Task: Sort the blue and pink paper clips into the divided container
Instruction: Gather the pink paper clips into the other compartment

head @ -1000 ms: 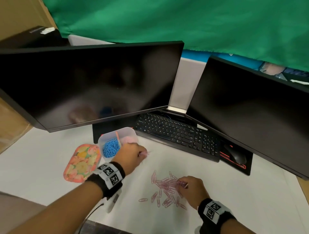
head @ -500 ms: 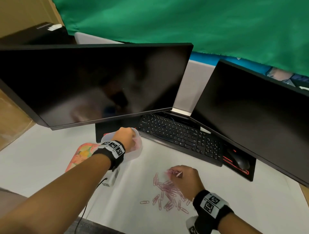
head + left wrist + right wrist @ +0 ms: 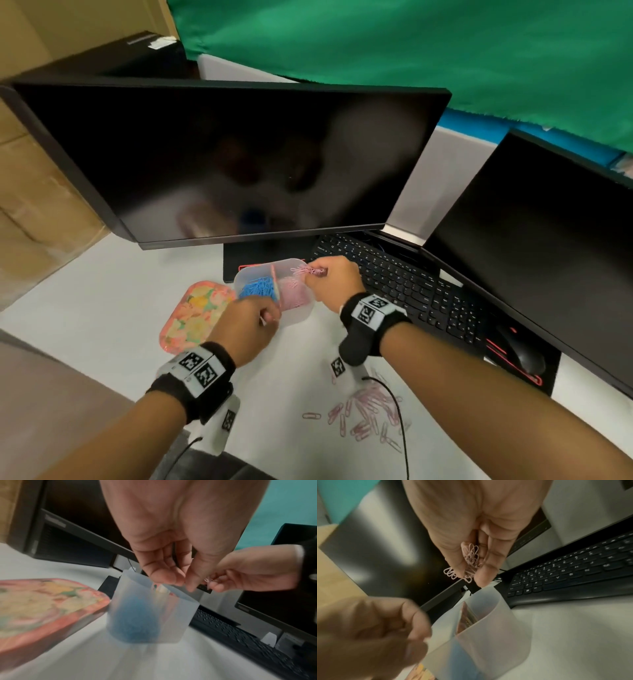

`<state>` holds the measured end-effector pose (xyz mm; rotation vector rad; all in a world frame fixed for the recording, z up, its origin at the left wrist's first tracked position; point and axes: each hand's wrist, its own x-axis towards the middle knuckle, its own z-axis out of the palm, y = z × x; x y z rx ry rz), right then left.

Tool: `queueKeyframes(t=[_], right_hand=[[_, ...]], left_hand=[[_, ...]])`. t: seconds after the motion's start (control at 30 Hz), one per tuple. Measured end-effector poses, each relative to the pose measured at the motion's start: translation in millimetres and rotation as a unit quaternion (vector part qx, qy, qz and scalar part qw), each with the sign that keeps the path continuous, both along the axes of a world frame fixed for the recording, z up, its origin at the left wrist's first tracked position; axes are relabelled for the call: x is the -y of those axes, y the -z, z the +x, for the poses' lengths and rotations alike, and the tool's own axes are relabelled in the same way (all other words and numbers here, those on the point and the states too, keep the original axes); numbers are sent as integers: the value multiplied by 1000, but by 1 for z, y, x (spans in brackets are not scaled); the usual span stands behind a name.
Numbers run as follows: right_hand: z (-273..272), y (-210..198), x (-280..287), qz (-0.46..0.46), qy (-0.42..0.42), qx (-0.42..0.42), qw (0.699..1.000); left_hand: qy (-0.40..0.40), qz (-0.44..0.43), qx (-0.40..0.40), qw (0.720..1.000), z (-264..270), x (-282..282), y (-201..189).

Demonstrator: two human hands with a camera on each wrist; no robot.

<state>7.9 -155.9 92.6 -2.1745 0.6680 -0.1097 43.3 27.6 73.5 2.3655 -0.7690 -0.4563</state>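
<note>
While a white desk (image 3: 102,308) fills the foreground, the room behind it is closed off by a green cloth (image 3: 411,51) and cardboard boxes (image 3: 30,205) at the left. Two dark monitors (image 3: 239,154) are seen, one black keyboard (image 3: 404,287), one black mouse (image 3: 524,356) on a red-edged mat, and one flowered lid (image 3: 195,315) lying flat just beside the divided container (image 3: 298,315). One translucent container is counted, with two compartments — blue paper clips (image 3: 257,289) are heaped in the left one, pink ones in the right. A bunch of pink paper clips (image 3: 310,271) is pinched between thumb and fingers of the right hand (image 3: 334,282), held above the container's far right rim. The left hand (image 3: 248,327) is held at the near rim with fingers loosely curled; whether anything is gripped cannot be told. Roughly two dozen loose pink clips (image 3: 366,414) are scattered on the desk near the right forearm — blur prevents an exact count.
</note>
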Motion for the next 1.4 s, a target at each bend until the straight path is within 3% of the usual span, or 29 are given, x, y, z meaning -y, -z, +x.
queueKeyframes(t=[0.17,0.33,0.47,0.6,0.73,0.93,1.03,1.1,1.13,1.2,1.27,1.33,1.4], right_hand=[[23,18,-8,-30,-14,-69,997],[13,15,-7,-9,-13,-67,998],[-26,15,16,-20,7,-31,999],[-94,44,44,-93,-32,-139,985],[-161,79,38,-114,-152,-257,947],[-210,96,2,-124,-277,-217,928],[-227,90,7,-64,-209,-170,961],[-242,88,15,-85,-131,-161,974],[-250,88,18,-101,-101,-174,974],[-266,91,22,-109,-70,-214,968],[-276,96,19,-112,-78,-241,961],[-277,101,13,-112,-89,-241,960],[-270,102,8,-99,-91,-227,964]], left_hand=[[34,63,0,997,-12,-13,19],[69,82,-23,994,-14,-7,28],[105,76,-43,991,-21,6,35],[159,115,-50,979,-36,18,43],[251,180,-37,950,-56,32,50],[380,235,34,894,-91,50,66],[449,221,52,864,-106,47,75],[479,211,29,852,-114,43,75],[478,204,20,854,-115,42,72],[426,158,40,890,-109,40,64],[329,86,131,931,-92,43,54],[223,55,224,947,-67,46,44],[116,61,227,965,-42,47,26]])
